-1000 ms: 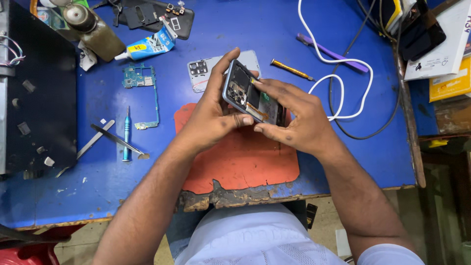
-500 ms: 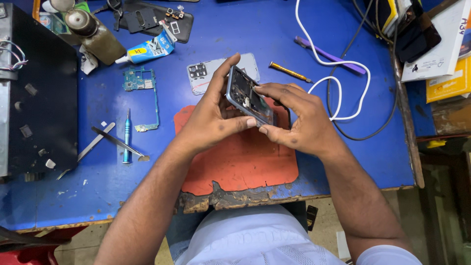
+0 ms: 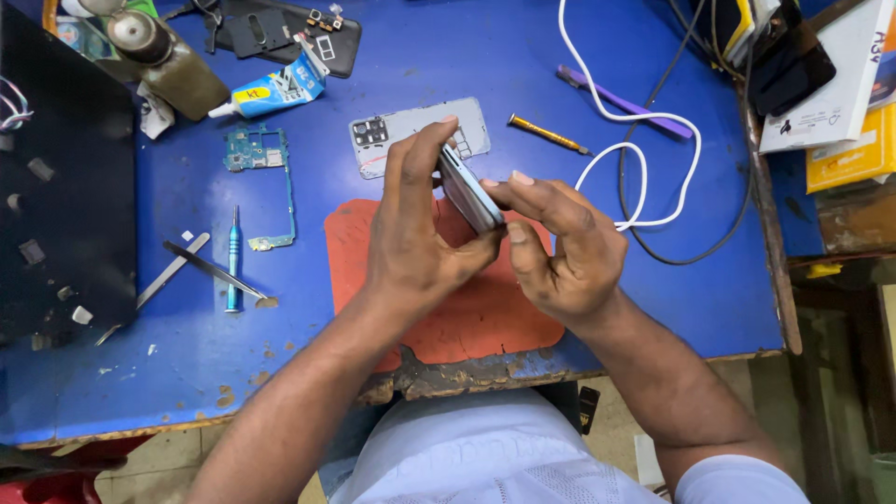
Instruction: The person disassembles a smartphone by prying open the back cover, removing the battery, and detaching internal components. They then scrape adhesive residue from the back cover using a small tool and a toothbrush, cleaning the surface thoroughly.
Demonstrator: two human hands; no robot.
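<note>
Head view: both hands have the phone (image 3: 469, 191) up on its edge, over the orange mat (image 3: 457, 313) — left hand (image 3: 415, 233) keeps a closed grip round its back, right hand (image 3: 560, 243) pinches the lower edge, probably to steady it. The green circuit board (image 3: 261, 173) and blue screwdriver (image 3: 232, 261) sit aside on the blue worktop (image 3: 523, 65).

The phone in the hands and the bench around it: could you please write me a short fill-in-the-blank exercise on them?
1. Both hands, the left hand and the right hand, hold the phone above an orange ____ on the table.
2. The screwdriver lying left of the hands has a ____ handle.
3. The green circuit board lies ____ of the grey back cover.
4. The cable looping right of the hands is ____.

Missing words: mat; blue; left; white
</note>
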